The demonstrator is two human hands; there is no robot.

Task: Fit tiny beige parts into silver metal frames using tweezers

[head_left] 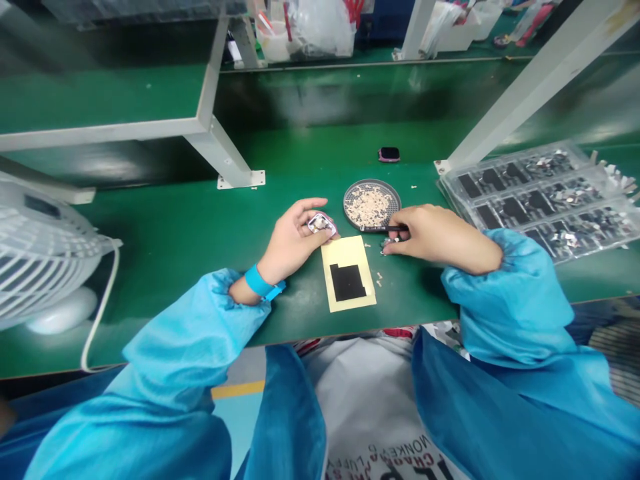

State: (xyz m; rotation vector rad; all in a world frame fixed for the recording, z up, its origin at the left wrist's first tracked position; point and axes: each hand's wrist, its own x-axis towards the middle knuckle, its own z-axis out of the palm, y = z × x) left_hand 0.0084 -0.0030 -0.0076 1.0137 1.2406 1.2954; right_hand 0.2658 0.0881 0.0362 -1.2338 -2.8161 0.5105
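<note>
My left hand (295,237) is closed around a small pink-rimmed watch case (321,224), its pale inner side turned up. In my right hand (425,232) lies a thin black pen-like tool (380,229), pointing left along the near edge of a round dish. Under those fingers are some small silvery pieces (389,244). The round grey dish (346,212) is filled with many tiny cream-coloured parts (370,204). Between my hands a yellow sheet (345,250) lies flat on the bench, bearing a black notched sticker (349,283).
A dark-screened pink watch (389,155) lies beyond the dish. Clear compartment trays (545,200) of small parts stand at right, below a slanted white post (525,87). A white fan (45,247) with its cord and a shelf leg (225,157) are at left. Loose bits (379,279) dot the green bench.
</note>
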